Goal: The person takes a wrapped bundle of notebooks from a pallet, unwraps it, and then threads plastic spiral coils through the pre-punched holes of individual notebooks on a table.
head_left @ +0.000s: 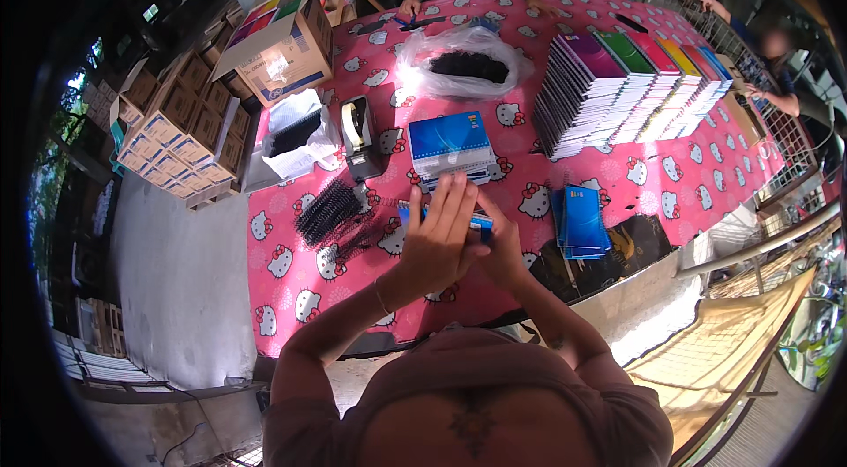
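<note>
Close in front of me, a small blue notebook (482,223) is between my hands, mostly covered by them. My left hand (438,233) lies over it with the fingers stretched out and together. My right hand (503,246) grips its right side, the thumb toward my left palm. Just beyond my fingertips sits a stack of blue spiral notebooks (450,142). Loose black spiral coils (331,209) lie in a heap left of my left hand. To the right of my right hand, another small pile of blue notebooks (581,222) rests near the table's front edge.
Tall stacks of colourful spiral notebooks (609,88) stand at the right. Farther off are a plastic bag of black coils (468,67), a tape dispenser (357,136) and a lined tray of coils (298,134). Cardboard boxes (281,57) flank the pink table (353,268). Two people stand around it.
</note>
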